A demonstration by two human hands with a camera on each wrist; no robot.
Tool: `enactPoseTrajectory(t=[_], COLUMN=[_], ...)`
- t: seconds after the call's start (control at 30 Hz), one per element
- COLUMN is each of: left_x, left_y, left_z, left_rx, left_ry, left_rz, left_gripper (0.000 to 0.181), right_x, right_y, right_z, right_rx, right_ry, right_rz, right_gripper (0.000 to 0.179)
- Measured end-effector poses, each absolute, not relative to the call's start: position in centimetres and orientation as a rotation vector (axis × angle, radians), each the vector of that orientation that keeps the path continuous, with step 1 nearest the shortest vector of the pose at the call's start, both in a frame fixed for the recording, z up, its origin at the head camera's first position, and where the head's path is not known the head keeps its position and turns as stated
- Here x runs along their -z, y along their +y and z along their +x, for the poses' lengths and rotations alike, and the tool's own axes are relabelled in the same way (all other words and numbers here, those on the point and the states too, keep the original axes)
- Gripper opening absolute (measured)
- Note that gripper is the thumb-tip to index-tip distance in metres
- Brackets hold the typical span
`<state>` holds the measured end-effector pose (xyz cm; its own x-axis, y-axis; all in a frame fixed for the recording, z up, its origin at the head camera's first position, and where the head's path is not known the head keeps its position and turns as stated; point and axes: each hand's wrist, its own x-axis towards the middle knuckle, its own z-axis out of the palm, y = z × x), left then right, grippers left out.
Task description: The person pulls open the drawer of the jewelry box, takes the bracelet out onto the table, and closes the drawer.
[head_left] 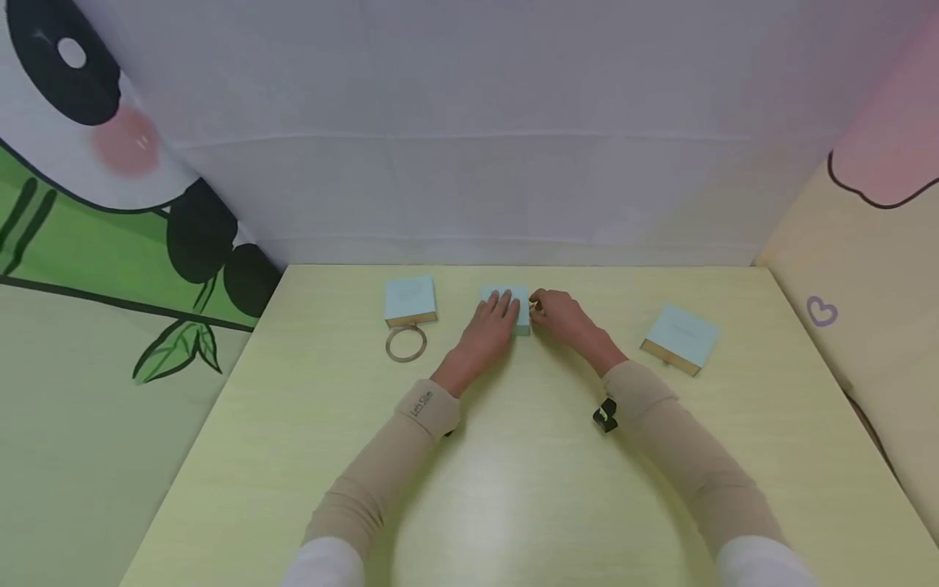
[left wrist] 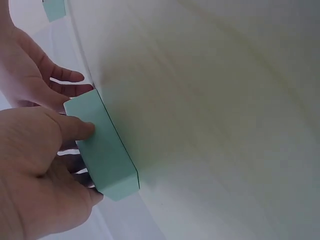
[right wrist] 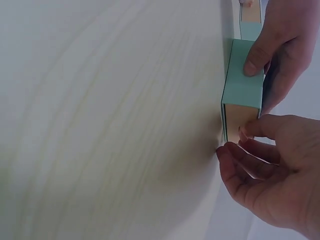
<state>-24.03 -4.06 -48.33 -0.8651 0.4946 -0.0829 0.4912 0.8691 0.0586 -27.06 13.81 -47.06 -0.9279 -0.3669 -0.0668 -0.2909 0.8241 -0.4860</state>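
Note:
A light-blue box (head_left: 522,324) with a tan open-sided end lies flat toward the back of the table. My left hand (head_left: 493,322) holds it, fingers laid across the top and thumb pressed on its near side. That thumb (left wrist: 79,128) shows clearly on the long side in the left wrist view. At the box's tan end (right wrist: 240,117), my right hand (right wrist: 280,167) has thumb and fingertips brought together in a pinch on a small pull tab, mostly hidden by the fingers.
Left of the hands sits a similar blue box (head_left: 409,298), with a tan ring (head_left: 406,344) just in front of it. Another blue box (head_left: 682,336) lies turned at an angle on the right, a small tab on its front edge. Behind the table (head_left: 484,489) hangs a pale cloth (head_left: 469,187).

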Motion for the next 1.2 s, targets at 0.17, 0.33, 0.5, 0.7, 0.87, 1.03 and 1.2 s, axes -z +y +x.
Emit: enactPoseTrajectory(t=[0.17,0.33,0.5,0.7,0.87,1.03,1.2], left_x=[48.2,48.2,48.3,48.2,47.7,47.5,47.6], left_y=[-4.3,-4.6,-4.8,-4.9,-5.0,-5.2,-5.2], left_z=[-24.0,-24.1,-24.1,-24.1,-23.9,-23.9,-24.2], left_rx=[-0.078,-0.095,-0.006,0.066,0.089,0.157,0.198], left_ry=[2.921,2.914,2.92,2.916,2.91,2.928,2.915], left_rz=[0.792,0.799,0.836,0.869,0.896,0.943,0.947], left_gripper=[0.052,0.053,0.054,0.054,0.053,0.053,0.055], right_x=[47.3,47.5,47.7,47.9,47.8,47.8,47.5], right_y=[13.1,12.7,13.0,13.3,13.6,14.4,15.3], right_z=[-27.8,-28.1,-28.1,-28.1,-28.2,-28.2,-27.9], right_rx=[0.752,0.795,0.851,0.876,0.864,0.847,0.842], right_ry=[2.871,2.904,2.92,2.922,2.924,2.945,2.934], right_rz=[-0.446,-0.403,-0.386,-0.397,-0.421,-0.41,-0.411], right_gripper=[0.034,0.028,0.023,0.019,0.017,0.015,0.016])
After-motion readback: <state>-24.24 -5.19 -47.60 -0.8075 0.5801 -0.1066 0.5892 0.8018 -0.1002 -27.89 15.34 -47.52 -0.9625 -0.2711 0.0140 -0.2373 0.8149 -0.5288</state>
